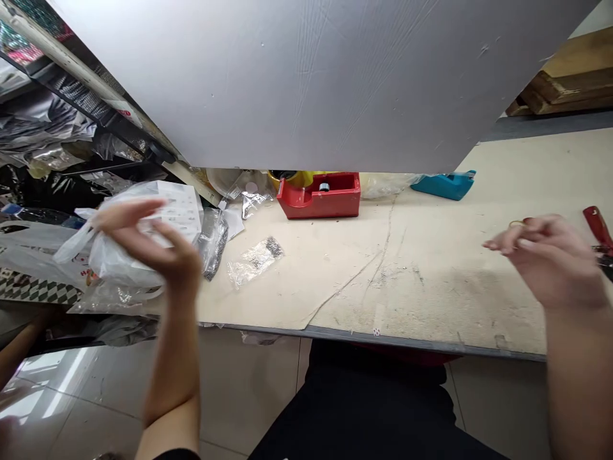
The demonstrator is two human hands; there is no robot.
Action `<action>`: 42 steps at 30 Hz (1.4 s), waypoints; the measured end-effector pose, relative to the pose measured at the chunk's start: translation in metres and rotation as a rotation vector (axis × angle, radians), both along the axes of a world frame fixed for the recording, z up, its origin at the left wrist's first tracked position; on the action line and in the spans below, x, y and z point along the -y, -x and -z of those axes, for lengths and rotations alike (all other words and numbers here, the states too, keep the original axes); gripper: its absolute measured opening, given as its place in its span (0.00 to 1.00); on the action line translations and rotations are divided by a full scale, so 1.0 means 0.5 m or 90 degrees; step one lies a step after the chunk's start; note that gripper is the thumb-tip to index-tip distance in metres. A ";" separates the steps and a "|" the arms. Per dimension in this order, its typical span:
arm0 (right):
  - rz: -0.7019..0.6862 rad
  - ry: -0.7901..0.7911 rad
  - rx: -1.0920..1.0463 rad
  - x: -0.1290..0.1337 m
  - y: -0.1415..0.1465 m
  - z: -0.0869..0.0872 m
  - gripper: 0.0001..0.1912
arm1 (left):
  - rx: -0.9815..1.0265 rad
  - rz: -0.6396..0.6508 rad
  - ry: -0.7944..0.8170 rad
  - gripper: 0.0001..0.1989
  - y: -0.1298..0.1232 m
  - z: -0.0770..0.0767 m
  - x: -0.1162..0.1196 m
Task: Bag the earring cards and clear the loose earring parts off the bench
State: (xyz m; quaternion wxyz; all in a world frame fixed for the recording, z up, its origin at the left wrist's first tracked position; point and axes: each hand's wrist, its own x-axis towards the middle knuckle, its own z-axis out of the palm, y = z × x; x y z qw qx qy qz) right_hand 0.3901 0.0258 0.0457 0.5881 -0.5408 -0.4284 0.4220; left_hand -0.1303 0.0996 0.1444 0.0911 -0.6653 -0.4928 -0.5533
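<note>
My left hand (pixel 148 236) is raised over the left end of the table, blurred by motion. Its fingers are stretched out and apart, with nothing visible in them, in front of a white plastic bag (pixel 122 259) and a printed paper sheet (pixel 184 207). On the right, my right hand (pixel 550 252) hovers above the tabletop with its fingers bent and drawn together. A small gold-coloured loop shows at those fingers; whether it is worn or held I cannot make out. Close by on the right lies a red-handled tool (pixel 597 227), partly hidden by that hand.
A large white panel (pixel 306 83) blocks the upper view. Below it stand a red tape dispenser (pixel 323 201) and a blue dispenser (pixel 445 185). A small clear bag (pixel 256 262) with dark pieces lies on the beige tabletop (pixel 345 268). Wooden boards (pixel 575 76) are stacked at back right.
</note>
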 end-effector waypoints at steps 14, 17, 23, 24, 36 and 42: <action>-0.086 -0.140 0.163 -0.186 0.270 0.078 0.16 | -0.182 0.226 0.315 0.09 -0.531 0.248 -0.051; -0.105 -0.148 0.212 -0.168 0.269 0.105 0.16 | -0.159 0.240 0.321 0.09 -0.514 0.276 -0.035; -0.137 -0.131 0.249 -0.149 0.269 0.114 0.10 | -0.126 0.271 0.335 0.12 -0.494 0.299 -0.025; -0.140 -0.125 0.248 -0.151 0.268 0.111 0.08 | -0.123 0.274 0.338 0.12 -0.492 0.300 -0.028; -0.167 -0.083 0.219 -0.163 0.254 0.103 0.05 | -0.036 0.322 0.389 0.10 -0.493 0.302 -0.038; -0.176 -0.126 0.193 -0.164 0.245 0.088 0.06 | 0.018 0.357 0.383 0.09 -0.493 0.283 -0.039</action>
